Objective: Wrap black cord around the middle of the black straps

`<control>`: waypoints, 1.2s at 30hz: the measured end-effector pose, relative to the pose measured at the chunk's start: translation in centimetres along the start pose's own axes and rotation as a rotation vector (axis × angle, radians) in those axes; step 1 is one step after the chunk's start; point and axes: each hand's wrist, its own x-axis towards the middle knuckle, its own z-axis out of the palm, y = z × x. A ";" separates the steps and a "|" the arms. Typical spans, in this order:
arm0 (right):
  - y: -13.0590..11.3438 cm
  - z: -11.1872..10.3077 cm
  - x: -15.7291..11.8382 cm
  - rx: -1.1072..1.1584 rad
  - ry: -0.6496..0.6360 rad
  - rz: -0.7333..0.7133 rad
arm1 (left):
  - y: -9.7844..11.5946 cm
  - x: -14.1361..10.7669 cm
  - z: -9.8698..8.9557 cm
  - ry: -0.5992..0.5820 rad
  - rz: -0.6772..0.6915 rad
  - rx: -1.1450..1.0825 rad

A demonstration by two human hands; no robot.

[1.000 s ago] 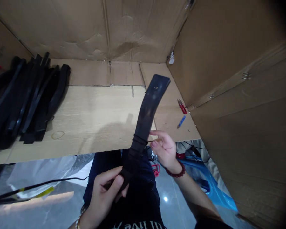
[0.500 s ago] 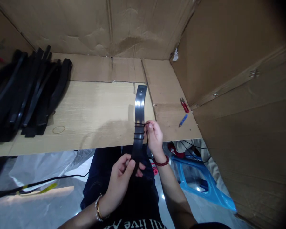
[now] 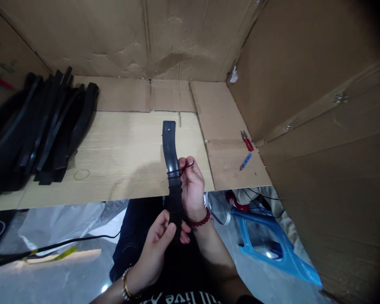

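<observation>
A curved black plastic strip [image 3: 169, 145] points away from me over the table's front edge, with a small hole near its far end. My left hand [image 3: 163, 234] is closed around its near end, thumb on top. Several turns of thin black cord [image 3: 174, 172] wrap its middle. My right hand [image 3: 193, 183] is at the strip's right side, its fingers pinching the cord, whose end sticks out above the fingertips. Part of the right hand is hidden behind the strip.
Many similar black strips [image 3: 53, 126] lie piled at the left. A rubber band [image 3: 82, 174], red thread snips [image 3: 247, 141] and a blue pen-like tool [image 3: 245, 161] lie on the cardboard-covered table [image 3: 123, 139]. Cardboard walls [image 3: 304, 84] enclose it. A blue plastic stool [image 3: 281, 249] stands below right.
The strip has shifted left and tilted, its far end now leaning left. My right hand has moved left with the cord, partly behind the strip. My left hand keeps its hold.
</observation>
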 end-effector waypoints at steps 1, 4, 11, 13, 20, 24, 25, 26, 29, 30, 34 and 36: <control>0.2 0.3 -0.2 -0.002 0.008 -0.014 | -0.1 -0.1 -0.1 0.000 -0.003 -0.004; 0.6 1.0 -0.6 -0.018 0.017 -0.051 | -0.1 0.0 -0.8 -0.034 -0.006 0.016; 1.4 1.9 -1.2 -0.086 0.052 -0.009 | 1.0 0.7 -3.3 -0.183 0.095 0.329; 1.4 2.1 -1.2 -0.113 0.028 0.001 | 1.0 0.7 -3.5 -0.145 0.188 0.461; 1.9 2.7 -1.6 -0.090 -0.018 -0.020 | 1.2 3.4 -2.4 0.162 0.881 0.236; 2.5 2.7 -1.9 -0.079 -0.049 -0.020 | 3.2 6.0 -1.8 0.359 0.949 0.234; 2.6 2.7 -1.9 -0.097 -0.049 -0.032 | 3.7 6.5 -1.7 0.392 0.957 0.260; 2.6 2.7 -2.0 -0.121 -0.045 -0.047 | 4.0 6.8 -1.5 0.414 0.977 0.288; 2.5 2.5 -2.0 -0.186 -0.029 -0.094 | 4.4 7.1 -1.1 0.434 1.067 0.378; 2.5 2.4 -2.0 -0.198 -0.023 -0.108 | 4.4 7.1 -1.1 0.432 1.080 0.401; 2.5 2.1 -2.3 -0.174 -0.030 -0.156 | 3.9 6.7 -1.2 0.405 1.100 0.424; 2.6 1.9 -2.5 -0.139 -0.040 -0.178 | 3.5 6.4 -1.4 0.389 1.101 0.433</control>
